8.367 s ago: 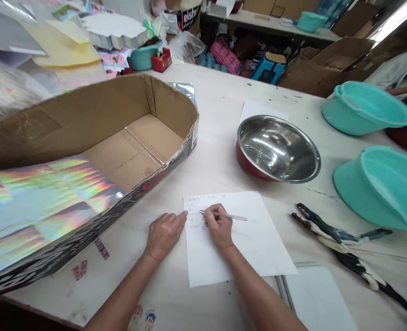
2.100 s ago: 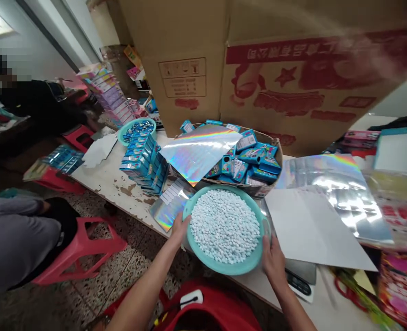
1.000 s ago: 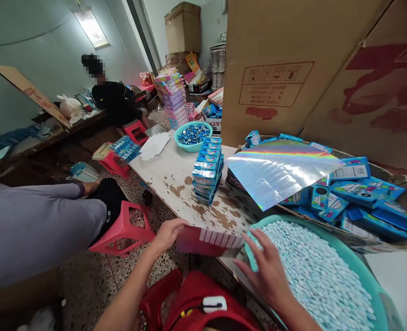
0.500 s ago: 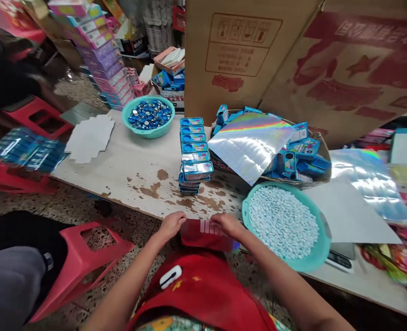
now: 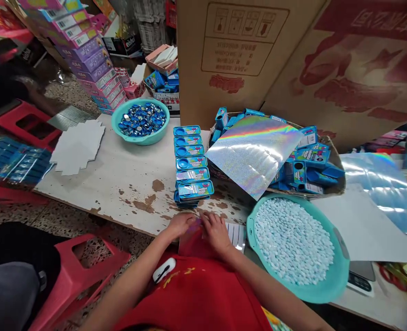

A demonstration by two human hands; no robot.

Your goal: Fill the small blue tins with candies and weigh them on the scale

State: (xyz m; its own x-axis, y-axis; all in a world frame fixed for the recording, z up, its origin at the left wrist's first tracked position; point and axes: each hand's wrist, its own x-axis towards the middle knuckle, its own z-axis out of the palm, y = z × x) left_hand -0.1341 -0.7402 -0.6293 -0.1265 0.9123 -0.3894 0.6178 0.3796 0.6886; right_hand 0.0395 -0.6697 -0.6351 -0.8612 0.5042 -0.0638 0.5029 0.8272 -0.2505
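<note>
At the table's front edge, in front of the red apron, my left hand [image 5: 181,224] pinches the left edge of a clear plastic sheet [image 5: 186,243]. My right hand [image 5: 217,231] is closed over the same sheet, its fingertips close to my left fingers. A row of white strips [image 5: 236,234] shows at the sheet's right end, past my right hand. What lies under my right fingers is hidden. Just beyond my hands, a row of blue candy tins [image 5: 191,163] lies stacked, the nearest ones tilted onto each other.
To the right stands a teal basin [image 5: 339,276] of pale candies. Behind it, a shiny holographic sheet [image 5: 258,151] lies over a carton of blue boxes [image 5: 313,154]. A smaller teal bowl [image 5: 141,138] holds blue caps. White card sheets [image 5: 77,147] lie left, beside red stools [image 5: 72,271].
My right hand has moved left along the sheet, close to my left hand, leaving the white strips to its right. The camera view has shifted slightly.
</note>
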